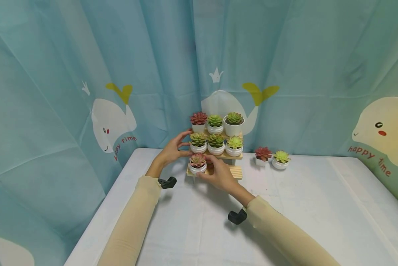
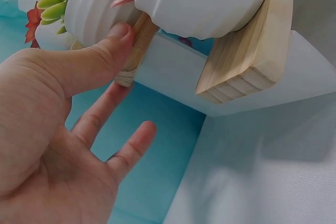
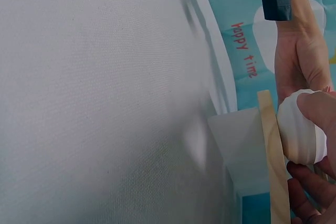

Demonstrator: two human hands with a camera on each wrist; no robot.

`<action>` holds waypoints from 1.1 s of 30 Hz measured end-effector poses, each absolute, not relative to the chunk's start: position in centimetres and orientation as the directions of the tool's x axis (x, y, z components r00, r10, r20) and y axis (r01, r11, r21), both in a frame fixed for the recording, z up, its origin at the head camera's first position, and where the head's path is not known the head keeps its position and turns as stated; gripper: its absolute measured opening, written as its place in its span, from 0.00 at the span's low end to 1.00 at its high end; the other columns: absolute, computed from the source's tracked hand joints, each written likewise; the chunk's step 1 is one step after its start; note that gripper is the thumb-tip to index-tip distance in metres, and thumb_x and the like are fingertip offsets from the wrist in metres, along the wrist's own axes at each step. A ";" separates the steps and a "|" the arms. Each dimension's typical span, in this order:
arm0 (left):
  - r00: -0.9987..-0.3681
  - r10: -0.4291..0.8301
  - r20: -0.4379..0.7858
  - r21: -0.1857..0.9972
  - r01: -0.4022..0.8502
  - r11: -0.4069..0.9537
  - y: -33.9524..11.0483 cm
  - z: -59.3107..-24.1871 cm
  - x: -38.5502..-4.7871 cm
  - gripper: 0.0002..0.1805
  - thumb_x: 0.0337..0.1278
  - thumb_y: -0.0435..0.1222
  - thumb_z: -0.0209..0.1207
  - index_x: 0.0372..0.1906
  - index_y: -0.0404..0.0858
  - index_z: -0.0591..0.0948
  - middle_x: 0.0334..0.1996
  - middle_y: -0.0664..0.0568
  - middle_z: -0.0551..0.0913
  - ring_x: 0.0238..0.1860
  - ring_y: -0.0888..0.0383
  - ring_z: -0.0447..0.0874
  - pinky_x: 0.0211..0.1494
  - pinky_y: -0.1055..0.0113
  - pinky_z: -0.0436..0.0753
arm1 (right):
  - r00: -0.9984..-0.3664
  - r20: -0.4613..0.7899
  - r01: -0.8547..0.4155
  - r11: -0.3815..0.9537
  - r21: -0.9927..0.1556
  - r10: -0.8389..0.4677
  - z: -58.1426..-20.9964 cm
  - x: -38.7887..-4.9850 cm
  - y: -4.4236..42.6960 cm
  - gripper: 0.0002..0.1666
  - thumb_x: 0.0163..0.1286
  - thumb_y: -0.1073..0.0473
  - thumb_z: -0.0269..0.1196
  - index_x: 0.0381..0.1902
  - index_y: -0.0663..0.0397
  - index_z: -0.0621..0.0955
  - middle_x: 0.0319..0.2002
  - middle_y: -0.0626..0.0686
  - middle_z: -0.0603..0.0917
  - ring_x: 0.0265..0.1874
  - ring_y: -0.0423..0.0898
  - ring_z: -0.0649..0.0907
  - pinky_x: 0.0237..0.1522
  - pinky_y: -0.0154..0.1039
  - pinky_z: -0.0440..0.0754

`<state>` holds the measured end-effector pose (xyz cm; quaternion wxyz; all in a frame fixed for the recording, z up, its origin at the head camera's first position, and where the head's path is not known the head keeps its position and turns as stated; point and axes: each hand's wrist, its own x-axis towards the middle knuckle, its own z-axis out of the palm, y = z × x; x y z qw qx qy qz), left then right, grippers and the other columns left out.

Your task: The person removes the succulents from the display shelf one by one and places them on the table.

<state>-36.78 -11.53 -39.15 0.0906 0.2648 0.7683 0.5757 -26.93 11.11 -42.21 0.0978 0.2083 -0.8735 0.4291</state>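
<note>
My right hand (image 1: 220,175) grips a small white pot holding a pinkish artificial succulent (image 1: 198,162), at the left end of the bottom step of a wooden plant stand (image 1: 236,171). In the right wrist view, thumb and fingers sit around this ribbed pot (image 3: 296,132), close against the wooden board (image 3: 273,156). At the stand's left side, my left hand (image 1: 169,152) has its fingers spread. The left wrist view shows its thumb and one finger touching the end of the middle step (image 2: 137,51), beside a white pot. Its other visible finger is extended.
Green succulents (image 1: 215,142) in white pots line the middle step. A red succulent (image 1: 198,119) and two green ones occupy the top. Right of the stand, a red potted succulent (image 1: 263,155) and a yellow-green one (image 1: 280,159) stand on the white table (image 1: 302,214). A blue curtain (image 1: 165,74) hangs behind.
</note>
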 end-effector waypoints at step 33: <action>-0.836 0.525 0.159 0.938 0.294 0.184 -11.6 -39.1 -36.7 0.48 0.60 0.22 0.67 0.81 0.45 0.59 0.83 0.52 0.48 0.73 0.40 0.66 0.63 0.49 0.81 | -0.881 0.329 -0.464 0.490 -0.738 -0.340 -41.1 -25.8 13.9 0.36 0.62 0.56 0.77 0.66 0.55 0.77 0.54 0.53 0.85 0.40 0.47 0.86 0.41 0.41 0.86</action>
